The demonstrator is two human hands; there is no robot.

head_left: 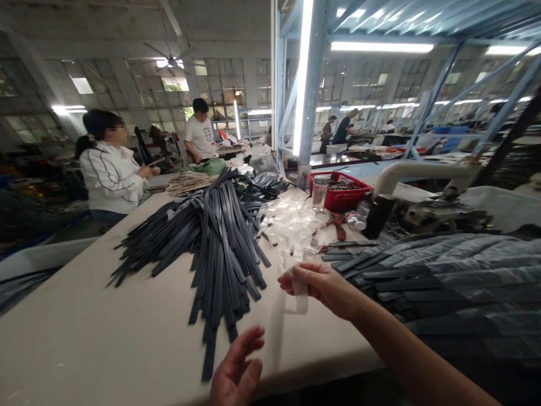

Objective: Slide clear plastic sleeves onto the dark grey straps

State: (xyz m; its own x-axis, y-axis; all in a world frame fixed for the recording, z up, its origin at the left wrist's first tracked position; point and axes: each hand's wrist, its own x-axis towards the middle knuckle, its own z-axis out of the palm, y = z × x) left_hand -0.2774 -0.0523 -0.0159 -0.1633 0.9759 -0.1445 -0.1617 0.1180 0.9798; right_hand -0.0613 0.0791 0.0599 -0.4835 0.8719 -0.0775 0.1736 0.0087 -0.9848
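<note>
My right hand pinches a thin translucent plastic strip, which hangs down over the pale table. Just behind it lies a loose heap of similar clear plastic pieces. My left hand is at the near edge, holding nothing, with thumb and fingers apart. Close to its fingertips are the lower ends of a large pile of dark grey flat strips that fans across the table.
More dark strips wrapped in clear plastic lie on the right. A red basket, a glass jar and a machine stand behind. Across the table are a person in white and another person.
</note>
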